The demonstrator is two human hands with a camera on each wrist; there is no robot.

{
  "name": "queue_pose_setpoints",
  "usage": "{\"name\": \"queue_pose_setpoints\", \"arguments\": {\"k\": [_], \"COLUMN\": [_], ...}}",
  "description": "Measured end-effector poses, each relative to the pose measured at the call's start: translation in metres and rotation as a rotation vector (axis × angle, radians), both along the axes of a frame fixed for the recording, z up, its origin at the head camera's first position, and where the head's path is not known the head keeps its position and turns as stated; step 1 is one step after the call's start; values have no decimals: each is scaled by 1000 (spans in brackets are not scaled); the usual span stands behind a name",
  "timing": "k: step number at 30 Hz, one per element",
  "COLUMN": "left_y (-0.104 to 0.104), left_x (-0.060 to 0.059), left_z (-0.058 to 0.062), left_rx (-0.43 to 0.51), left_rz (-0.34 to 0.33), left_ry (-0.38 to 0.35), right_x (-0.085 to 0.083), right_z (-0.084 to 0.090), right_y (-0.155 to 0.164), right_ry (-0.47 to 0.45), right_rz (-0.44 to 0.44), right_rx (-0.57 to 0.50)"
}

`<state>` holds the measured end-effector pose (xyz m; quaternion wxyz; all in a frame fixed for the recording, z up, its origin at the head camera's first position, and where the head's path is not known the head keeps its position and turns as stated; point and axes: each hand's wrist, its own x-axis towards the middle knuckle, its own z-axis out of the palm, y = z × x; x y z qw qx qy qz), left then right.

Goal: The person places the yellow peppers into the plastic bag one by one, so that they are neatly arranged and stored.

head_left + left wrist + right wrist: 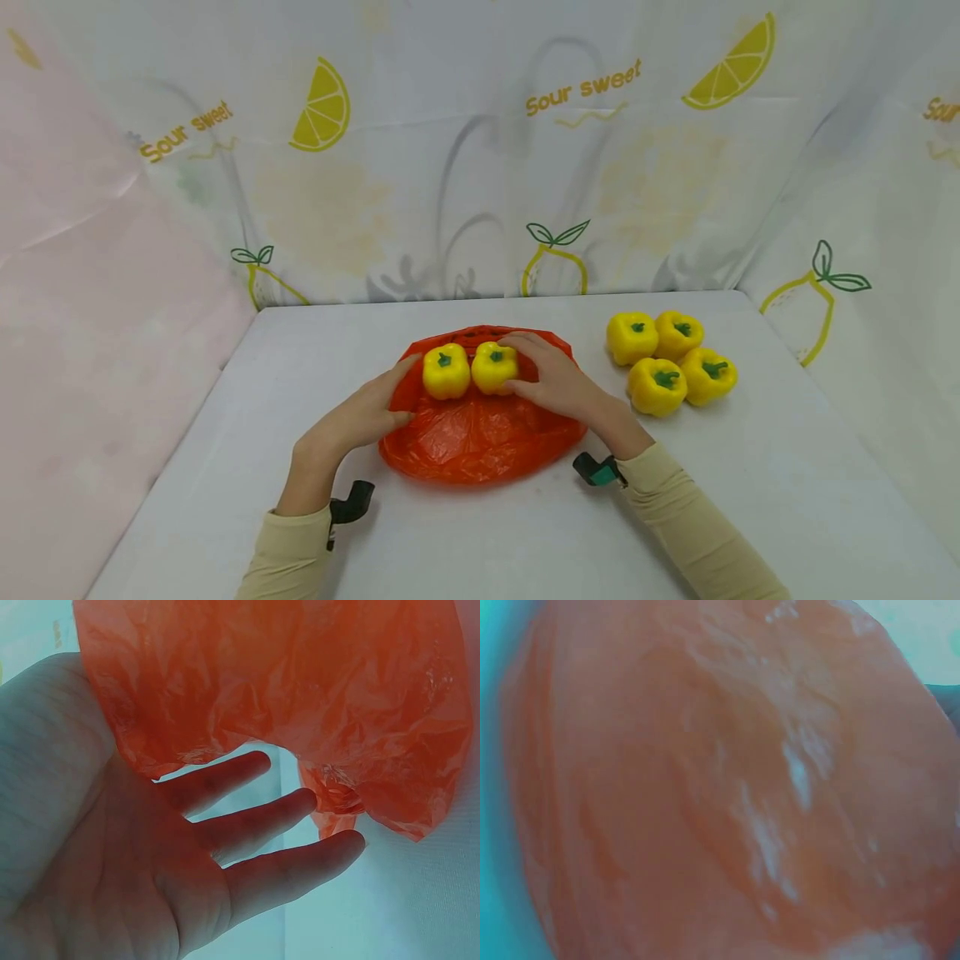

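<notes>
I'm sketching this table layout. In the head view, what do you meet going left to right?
Left hand → left pepper on the red bag → right pepper on the bag → right hand → cluster of four yellow peppers on the table.

Table [465, 542]: white, matte, plain top, seen from above at the near side; its far edge is met by the backdrop. Backdrop cloth [480, 167]: white, draped behind and along the right side, printed with yellow lemon slices, outlined lemons with green leaves, and the words "Sour sweet" in yellow; faint grey shadowed shapes are shown through it. Pink sheet [90, 292]: pale, creased, hung along the left side. Light: soft, even, diffuse; only weak shadows are cast on the table.
</notes>
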<state>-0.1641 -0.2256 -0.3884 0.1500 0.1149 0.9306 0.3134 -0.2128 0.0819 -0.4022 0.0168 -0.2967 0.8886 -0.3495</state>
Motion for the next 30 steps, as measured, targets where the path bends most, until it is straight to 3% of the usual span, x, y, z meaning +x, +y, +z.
{"name": "queue_pose_setpoints", "arguments": {"k": [7,19,30], "left_y": [0,0,1], "left_x": [1,0,1], "left_z": [0,1,1], "left_rx": [8,1,-5], "left_rz": [3,-1,7], "left_ry": [-6,-2,-6], "right_x": [-1,-5,-11], "right_z": [5,18,19], "right_y": [13,38,72], "right_ry": [39,116,41], "right_rz": [14,-69,-203], "right_rx": [-33,-34,81]}}
